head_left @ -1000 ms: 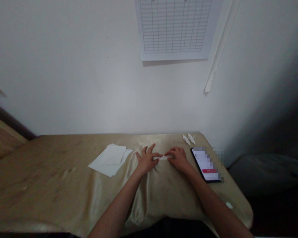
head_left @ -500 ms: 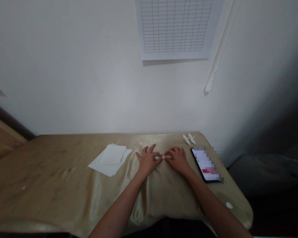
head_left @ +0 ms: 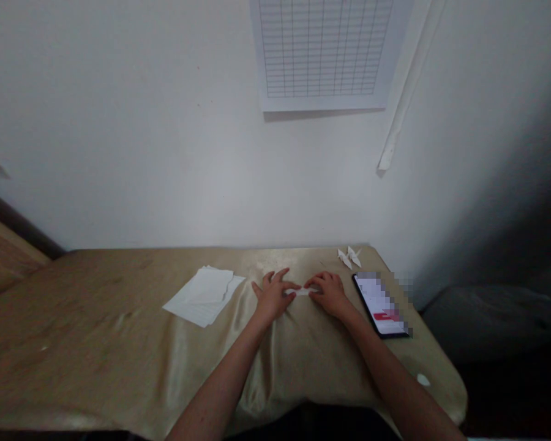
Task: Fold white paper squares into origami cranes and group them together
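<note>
A small strip of white folded paper (head_left: 302, 292) stretches between my two hands, just above or on the cloth-covered table (head_left: 312, 361). My left hand (head_left: 274, 298) pinches its left end with thumb and index finger, the other fingers fanned out. At the right end, my right hand (head_left: 329, 294) grips it between thumb and fingertips, fingers curled. Part of the paper is hidden behind the fingers. Two small folded white paper birds (head_left: 349, 257) lie beyond my right hand. A stack of white paper sheets (head_left: 202, 297) rests to the left of my left hand.
A phone (head_left: 380, 306) with a lit screen lies right of my right hand. A small white scrap (head_left: 423, 380) sits near the table's right edge. Behind the table rises a white wall (head_left: 165, 153) with a printed grid sheet (head_left: 321, 55) on it.
The fingertips have moved slightly apart, and more of the white paper shows between them. On the phone screen the red shape has changed. Everything else stays put.
</note>
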A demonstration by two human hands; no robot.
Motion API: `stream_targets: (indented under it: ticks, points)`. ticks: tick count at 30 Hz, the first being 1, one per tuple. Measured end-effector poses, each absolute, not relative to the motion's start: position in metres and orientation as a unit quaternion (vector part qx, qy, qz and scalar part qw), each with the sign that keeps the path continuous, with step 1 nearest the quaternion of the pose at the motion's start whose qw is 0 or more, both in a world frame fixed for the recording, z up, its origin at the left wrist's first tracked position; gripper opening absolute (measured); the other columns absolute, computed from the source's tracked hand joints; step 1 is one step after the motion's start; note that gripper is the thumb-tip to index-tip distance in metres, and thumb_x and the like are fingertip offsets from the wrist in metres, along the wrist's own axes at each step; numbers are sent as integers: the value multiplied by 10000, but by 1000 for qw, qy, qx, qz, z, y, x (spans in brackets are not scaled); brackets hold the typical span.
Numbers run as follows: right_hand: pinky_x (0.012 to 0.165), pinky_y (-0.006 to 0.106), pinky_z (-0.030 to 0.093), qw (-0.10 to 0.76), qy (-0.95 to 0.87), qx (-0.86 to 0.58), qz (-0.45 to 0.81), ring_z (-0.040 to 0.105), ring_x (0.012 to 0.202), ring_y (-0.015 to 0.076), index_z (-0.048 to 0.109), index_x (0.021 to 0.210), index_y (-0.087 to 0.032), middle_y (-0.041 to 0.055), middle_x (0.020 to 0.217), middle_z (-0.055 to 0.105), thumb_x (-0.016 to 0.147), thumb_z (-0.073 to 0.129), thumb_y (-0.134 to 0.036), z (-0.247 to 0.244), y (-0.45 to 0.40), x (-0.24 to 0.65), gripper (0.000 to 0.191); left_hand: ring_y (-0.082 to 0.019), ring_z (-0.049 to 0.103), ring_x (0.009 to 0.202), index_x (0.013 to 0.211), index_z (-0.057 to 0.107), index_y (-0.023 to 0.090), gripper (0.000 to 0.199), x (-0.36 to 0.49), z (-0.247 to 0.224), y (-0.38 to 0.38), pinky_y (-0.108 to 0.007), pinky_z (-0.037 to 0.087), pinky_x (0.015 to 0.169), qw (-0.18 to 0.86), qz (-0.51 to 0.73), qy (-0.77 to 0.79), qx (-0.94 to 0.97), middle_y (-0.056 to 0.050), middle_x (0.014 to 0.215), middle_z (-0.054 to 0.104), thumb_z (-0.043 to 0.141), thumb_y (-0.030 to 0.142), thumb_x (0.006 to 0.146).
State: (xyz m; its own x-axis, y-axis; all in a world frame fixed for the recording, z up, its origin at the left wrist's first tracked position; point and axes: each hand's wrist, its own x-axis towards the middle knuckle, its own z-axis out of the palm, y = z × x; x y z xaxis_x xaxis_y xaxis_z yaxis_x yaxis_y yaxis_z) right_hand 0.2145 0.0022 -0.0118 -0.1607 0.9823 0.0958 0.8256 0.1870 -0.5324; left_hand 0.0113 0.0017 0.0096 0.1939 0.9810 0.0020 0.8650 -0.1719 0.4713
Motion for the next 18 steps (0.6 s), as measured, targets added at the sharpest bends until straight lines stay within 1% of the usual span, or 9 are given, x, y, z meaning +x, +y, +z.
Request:
stream_targets:
  ticks: [3,7,11,15,18]
  points:
    - [1093,371,255,209,-748,-601,186,475,1220,219,731,1135,-342,35,1215,608,846,654,-162,-13,4,217,349,-383,222,1510,1110,730,511,327,10,10,2,-824,27,1104,192,145,615,751,95,1602,404,671,294,874]
    - [1106,378,252,210,-746,-605,182,476,1222,225,732,1130,-350,32,1211,609,850,657,-179,-12,3,217,337,-381,228,1508,1138,713,524,344,9,9,1,-821,37,1110,187,146,613,754,100,1600,406,662,304,878]
    - [1117,395,250,216,-744,-606,179,475,1228,232,737,1129,-358,34,1216,611,855,653,-171,-12,1,216,342,-372,254,1494,1190,700,475,365,10,9,0,-801,61,1132,175,149,620,750,64,1587,435,673,307,867]
    - [1112,407,266,231,-744,-602,174,476,1226,238,749,1123,-360,37,1229,624,857,652,-169,-11,-2,215,342,-361,296,1470,1136,727,427,294,9,9,-2,-812,79,1123,164,154,614,756,50,1560,473,672,313,871]
    - [1118,420,268,247,-751,-590,166,471,1232,248,749,1136,-350,38,1232,640,852,655,-167,-9,-5,213,350,-349,335,1441,1109,740,423,280,8,9,-3,-801,103,1128,150,173,606,762,43,1549,483,694,302,861]
